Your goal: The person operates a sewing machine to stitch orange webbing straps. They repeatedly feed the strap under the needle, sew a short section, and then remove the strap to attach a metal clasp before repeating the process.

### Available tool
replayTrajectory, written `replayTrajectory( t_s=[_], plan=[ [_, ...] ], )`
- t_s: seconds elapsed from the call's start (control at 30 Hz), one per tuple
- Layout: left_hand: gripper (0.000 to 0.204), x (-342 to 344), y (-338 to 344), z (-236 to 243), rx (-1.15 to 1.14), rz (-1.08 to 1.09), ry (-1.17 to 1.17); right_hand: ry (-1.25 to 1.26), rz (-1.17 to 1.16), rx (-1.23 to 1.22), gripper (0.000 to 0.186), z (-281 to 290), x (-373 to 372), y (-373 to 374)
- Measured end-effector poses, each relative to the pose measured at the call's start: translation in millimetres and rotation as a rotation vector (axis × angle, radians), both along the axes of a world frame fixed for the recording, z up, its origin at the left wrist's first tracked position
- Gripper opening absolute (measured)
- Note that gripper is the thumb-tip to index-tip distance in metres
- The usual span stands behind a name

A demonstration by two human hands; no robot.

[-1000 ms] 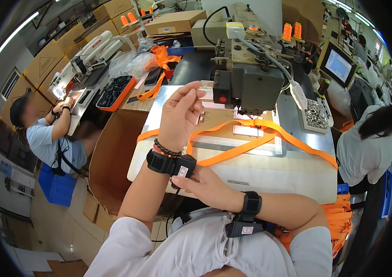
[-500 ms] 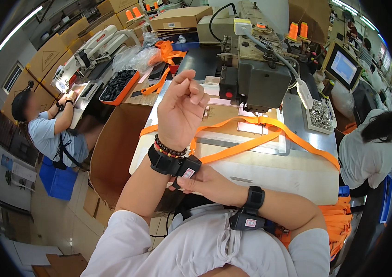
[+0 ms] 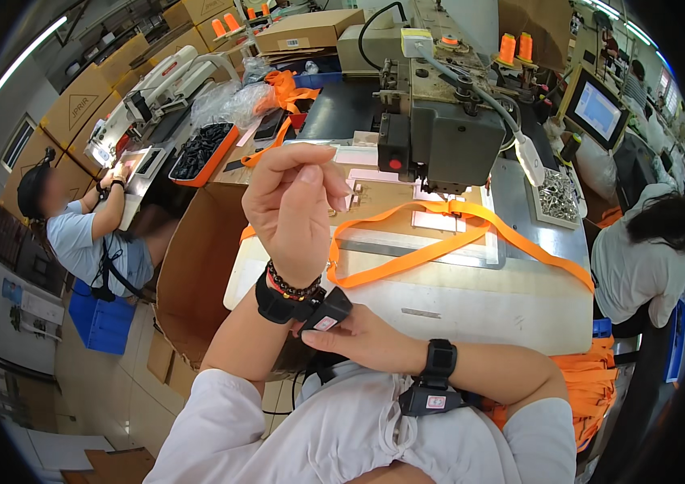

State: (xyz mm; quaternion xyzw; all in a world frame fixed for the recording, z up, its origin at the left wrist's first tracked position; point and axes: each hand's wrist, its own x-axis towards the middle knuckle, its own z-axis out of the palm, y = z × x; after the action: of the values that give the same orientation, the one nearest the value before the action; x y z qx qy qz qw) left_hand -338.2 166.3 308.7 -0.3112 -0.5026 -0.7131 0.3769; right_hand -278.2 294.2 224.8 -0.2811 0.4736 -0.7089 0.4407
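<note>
Fiddling w/ black wrist-strap device (image 3: 322, 310): right hand (image 3: 350, 339) pinched it, left hand (image 3: 290, 206) raised, fingers loosely curled; long orange webbing strap (image 3: 439, 246) probably unsewn on table (image 3: 471, 302).

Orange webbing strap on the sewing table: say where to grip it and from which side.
Take the orange strap at its long free run across the table, probably from above at the near edge. It lies flat and bare there, while its far loop sits under the sewing machine head.
</note>
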Motion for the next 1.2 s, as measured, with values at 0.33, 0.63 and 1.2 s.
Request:
replayTrajectory(
  t_s=[0.33,0.63,1.2],
  plan=[
    [0.020,4.5,3.1,14.5,-0.038,0.042,0.114,-0.001,-0.019,0.028,0.033,15.0,-3.6,1.5],
    [0.018,-6.0,8.5,19.7,-0.102,0.135,0.051,0.084,-0.088,-0.155,0.037,-13.2,-9.1,-11.1],
    [0.020,-74.4,-10.8,56.2,0.051,0.285,-0.037,-0.011,0.192,0.136,0.032,-20.2,-7.7,-62.1]
  ],
)
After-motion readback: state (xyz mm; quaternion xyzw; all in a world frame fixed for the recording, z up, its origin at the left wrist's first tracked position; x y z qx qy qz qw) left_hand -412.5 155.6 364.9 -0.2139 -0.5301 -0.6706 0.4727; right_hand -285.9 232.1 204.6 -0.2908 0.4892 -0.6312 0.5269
